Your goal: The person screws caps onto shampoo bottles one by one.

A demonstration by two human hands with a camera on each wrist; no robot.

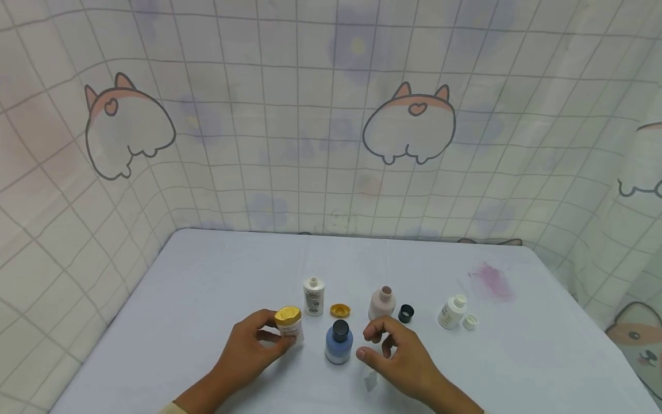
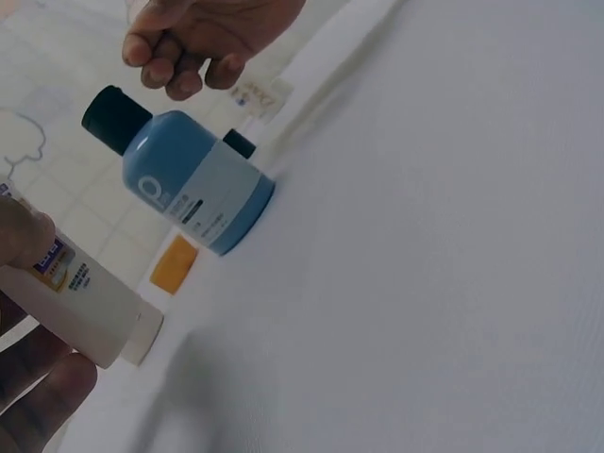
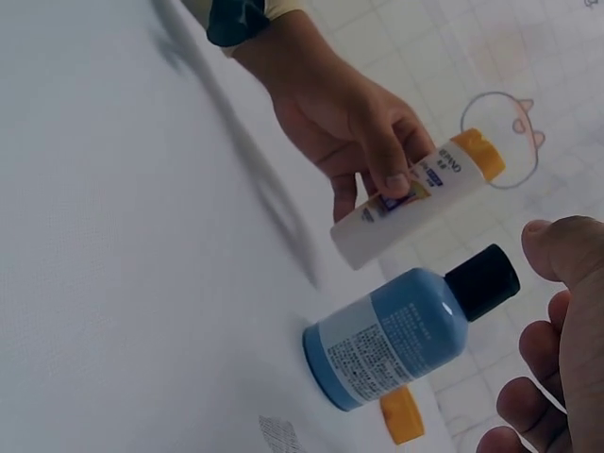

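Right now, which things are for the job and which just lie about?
Probably the job:
- yellow-topped bottle, in the left hand
- blue bottle, near the right hand

Probably just lying about:
- grey-printed bottle, loose yellow cap
- pinkish bottle, loose black cap
- rightmost bottle, loose white cap

In the head view, the left forearm (image 1: 201, 393) slants up rightward, its left grip (image 1: 253, 346) holding with thumb and fingers bent. The right forearm (image 1: 451, 397) angles up leftward; the right grip (image 1: 403, 357) hovers, fingers loosely curled, thumb apart.
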